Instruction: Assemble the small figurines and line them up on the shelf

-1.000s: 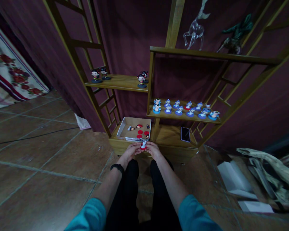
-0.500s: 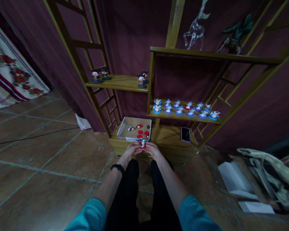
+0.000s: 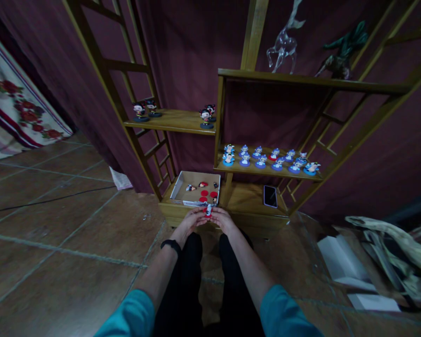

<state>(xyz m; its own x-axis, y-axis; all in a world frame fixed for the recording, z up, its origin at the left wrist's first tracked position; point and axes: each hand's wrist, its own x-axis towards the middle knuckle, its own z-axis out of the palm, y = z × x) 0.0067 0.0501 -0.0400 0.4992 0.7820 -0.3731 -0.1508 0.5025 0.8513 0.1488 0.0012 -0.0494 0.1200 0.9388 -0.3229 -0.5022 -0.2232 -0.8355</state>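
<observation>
Between my two hands, just in front of the box, is a small white figurine (image 3: 209,210) on a red round base. My left hand (image 3: 192,220) grips it from the left and my right hand (image 3: 222,218) from the right, fingers closed around the base. Beyond them, an open cardboard box (image 3: 177,189) rests on the low shelf. Inside lie several red discs (image 3: 204,193), a figurine on its side (image 3: 191,187) and a few other small red and dark pieces.
Several blue and purple figurines (image 3: 261,161) stand in two rows on the middle shelf. Black-haired figurines (image 3: 206,118) occupy the left shelf. A phone (image 3: 270,196) lies at lower right. A glass animal (image 3: 284,47) and a green statue (image 3: 345,49) stand above. White boxes (image 3: 344,262) sit on the floor.
The figurine between my hands has shifted very slightly to the right. Otherwise my hands and the things on the shelves look the same.
</observation>
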